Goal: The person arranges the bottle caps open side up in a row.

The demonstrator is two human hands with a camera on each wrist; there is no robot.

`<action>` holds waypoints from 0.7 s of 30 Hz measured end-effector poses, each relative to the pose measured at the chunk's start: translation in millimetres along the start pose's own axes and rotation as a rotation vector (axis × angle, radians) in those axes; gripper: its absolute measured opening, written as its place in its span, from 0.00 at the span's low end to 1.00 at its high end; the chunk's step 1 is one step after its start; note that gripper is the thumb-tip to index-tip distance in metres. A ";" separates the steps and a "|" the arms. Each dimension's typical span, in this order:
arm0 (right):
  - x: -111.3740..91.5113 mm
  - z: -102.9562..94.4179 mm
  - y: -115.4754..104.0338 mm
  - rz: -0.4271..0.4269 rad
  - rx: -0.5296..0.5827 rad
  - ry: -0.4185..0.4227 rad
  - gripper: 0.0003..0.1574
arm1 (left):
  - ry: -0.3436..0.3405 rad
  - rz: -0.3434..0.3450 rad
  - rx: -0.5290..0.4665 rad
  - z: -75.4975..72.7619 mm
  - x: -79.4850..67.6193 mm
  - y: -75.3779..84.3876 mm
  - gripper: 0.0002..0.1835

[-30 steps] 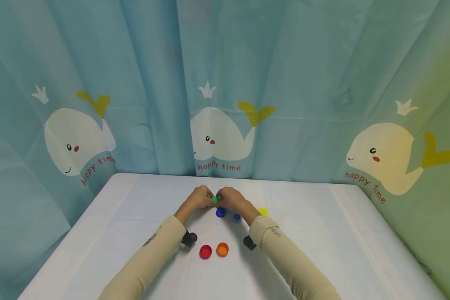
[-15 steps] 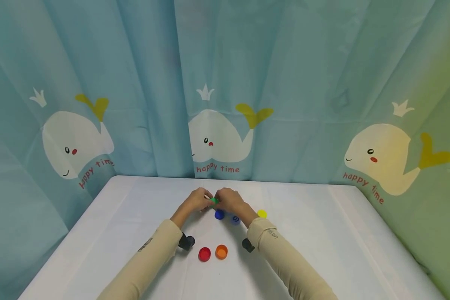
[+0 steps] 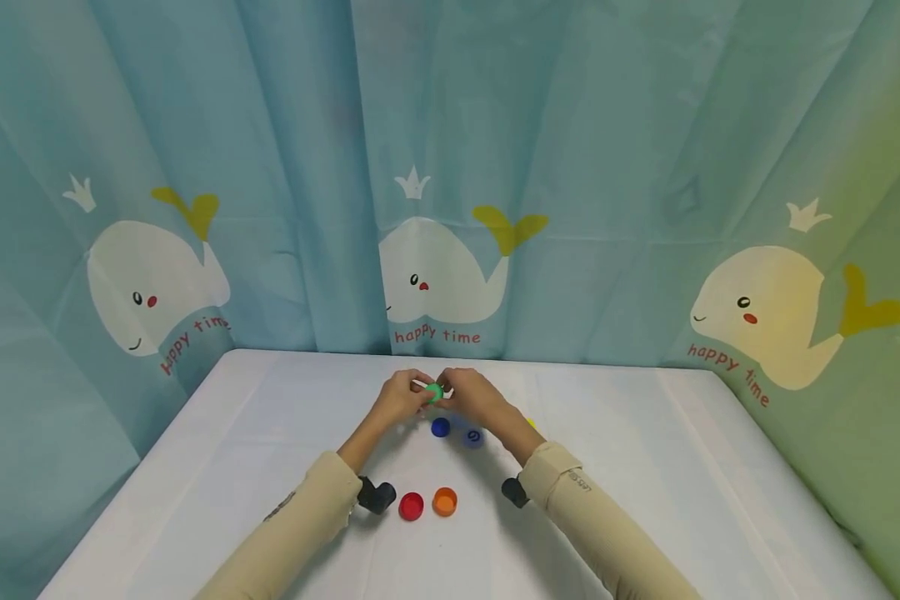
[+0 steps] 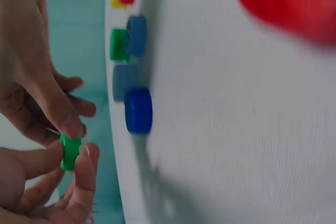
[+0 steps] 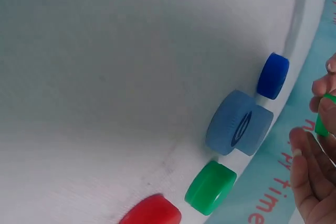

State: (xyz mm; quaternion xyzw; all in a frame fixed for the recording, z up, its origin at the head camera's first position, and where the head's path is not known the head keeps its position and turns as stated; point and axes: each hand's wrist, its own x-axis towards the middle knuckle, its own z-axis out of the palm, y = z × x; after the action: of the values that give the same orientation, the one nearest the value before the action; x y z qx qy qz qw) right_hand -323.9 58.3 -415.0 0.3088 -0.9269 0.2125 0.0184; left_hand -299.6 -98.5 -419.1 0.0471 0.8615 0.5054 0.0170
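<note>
My left hand (image 3: 401, 398) pinches a green bottle cap (image 3: 434, 392) between thumb and fingers, held up above the table. My right hand (image 3: 476, 393) is right beside it, its thumb tip at the cap's edge in the left wrist view and its other fingers loosely spread. Below the hands stand a dark blue bottle cap (image 3: 440, 427) and a light blue cap with a dark mark (image 3: 473, 437). In the right wrist view another green cap (image 5: 211, 188) and a red cap (image 5: 152, 212) stand farther along; the right arm covers these in the head view.
Nearer the body, a red cap (image 3: 411, 507) and an orange cap (image 3: 445, 502) lie with their hollow sides up on the white table (image 3: 270, 467). Part of a yellow cap (image 3: 531, 423) shows beside the right wrist. A blue whale-print curtain (image 3: 600, 250) hangs behind the table.
The green cap has risen slightly and turned, so its round face now shows toward the head camera. The right forearm has shifted right, covering more of the yellow cap.
</note>
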 end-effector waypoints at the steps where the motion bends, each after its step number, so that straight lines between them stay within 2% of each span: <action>1: -2.8 -0.9 0.2 -0.004 0.029 0.006 0.16 | 0.015 0.001 -0.023 1.4 -2.0 1.6 0.11; 9: -29.0 -12.6 -1.5 -0.028 0.315 0.108 0.17 | 0.090 0.050 -0.174 7.5 -19.8 16.1 0.11; 15: -47.8 -23.2 -4.9 0.064 0.511 0.104 0.17 | 0.086 0.097 -0.225 11.9 -35.7 26.7 0.13; 21: -61.6 -29.0 -13.4 0.130 0.624 0.138 0.19 | 0.107 0.119 -0.247 16.6 -50.6 30.8 0.15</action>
State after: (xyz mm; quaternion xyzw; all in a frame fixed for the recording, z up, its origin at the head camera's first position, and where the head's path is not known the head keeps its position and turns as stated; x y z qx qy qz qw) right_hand -269.1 95.2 -393.7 0.2244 -0.8314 0.5076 -0.0278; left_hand -246.1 -74.2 -401.2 0.0685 0.7882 0.6093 -0.0533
